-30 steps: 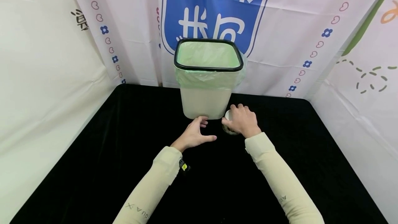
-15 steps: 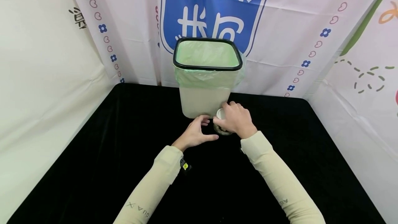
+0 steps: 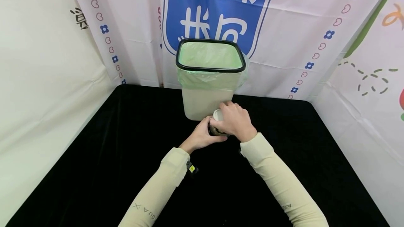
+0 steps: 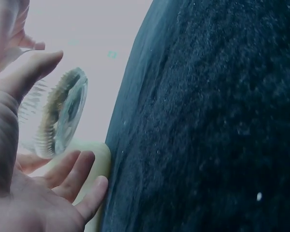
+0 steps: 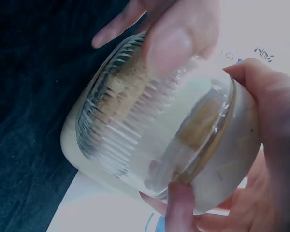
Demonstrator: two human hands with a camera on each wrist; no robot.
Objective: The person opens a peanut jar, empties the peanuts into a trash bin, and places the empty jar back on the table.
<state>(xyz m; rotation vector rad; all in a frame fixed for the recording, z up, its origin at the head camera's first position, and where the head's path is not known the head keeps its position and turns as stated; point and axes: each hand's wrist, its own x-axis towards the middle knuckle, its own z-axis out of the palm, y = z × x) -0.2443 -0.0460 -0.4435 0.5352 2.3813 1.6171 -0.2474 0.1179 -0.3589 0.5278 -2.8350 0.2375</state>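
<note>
A clear ribbed jar with a white lid stands close in front of the bin, with some brown, crumbly-looking contents inside. My right hand grips it from above, fingers and thumb curled round the lid end in the right wrist view. The left hand is spread in a C shape at the jar's left side, thumb in front and fingers behind. In the left wrist view, the thumb overlaps the jar and the relaxed fingers lie below it. Much of the jar is hidden by the hands in the head view.
A pale waste bin with a black rim and green liner bag stands at the back, just behind the hands. Black cloth covers the table. Printed fabric walls enclose the back and sides.
My right hand has moved the jar leftwards, from the bin's right corner into the gap of my left hand. The left hand has shifted slightly right and its fingers now lie around the jar.
</note>
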